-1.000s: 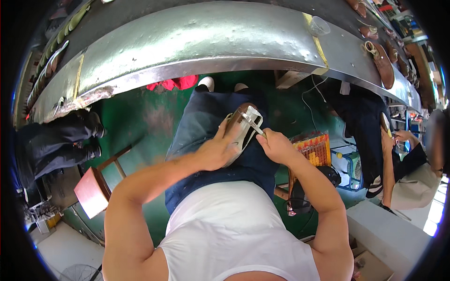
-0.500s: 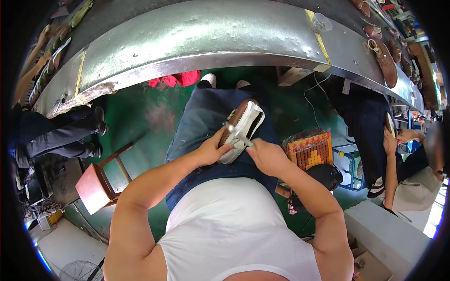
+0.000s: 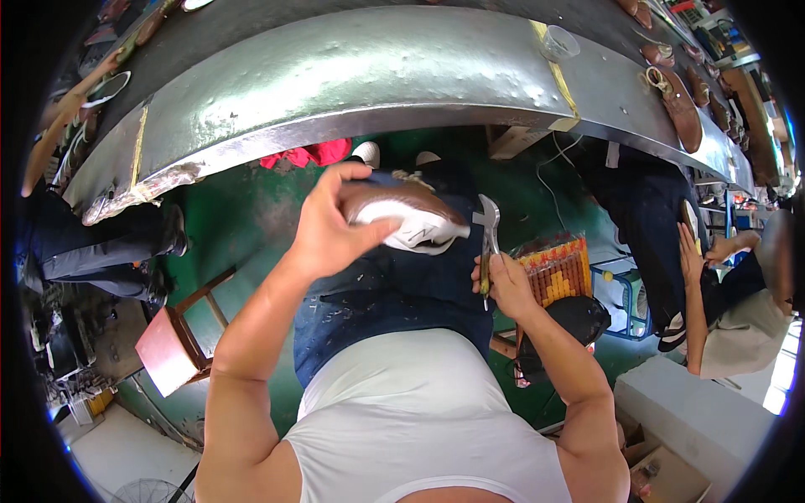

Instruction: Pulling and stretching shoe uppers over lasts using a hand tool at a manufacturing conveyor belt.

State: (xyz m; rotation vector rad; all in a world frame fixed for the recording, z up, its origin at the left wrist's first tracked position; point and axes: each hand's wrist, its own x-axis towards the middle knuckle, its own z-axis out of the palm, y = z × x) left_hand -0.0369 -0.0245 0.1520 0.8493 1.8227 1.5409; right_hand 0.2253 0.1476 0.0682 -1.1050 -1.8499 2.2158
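My left hand (image 3: 331, 226) is closed around one end of a brown shoe (image 3: 402, 201), the thumb pressed on its white underside. The shoe is tilted on its side above my lap, and the moving end near my thumb is slightly blurred. Off to the right, my right hand (image 3: 507, 281) grips metal lasting pliers (image 3: 489, 225) by the handles. Their curved jaws point up, close to the shoe's right end but apart from it.
A metal-covered bench (image 3: 335, 75) spans the front, with a clear plastic cup (image 3: 559, 44) and brown shoes (image 3: 681, 109) on it. A red-topped stool (image 3: 172, 348) stands left. Beaded matting (image 3: 553, 272) lies right. Co-workers sit at both sides; one's hand (image 3: 692, 260) shows right.
My left hand has lifted the shoe up and turned it more sideways. My right hand has drawn the pliers away from the shoe to the right, jaws now upward.
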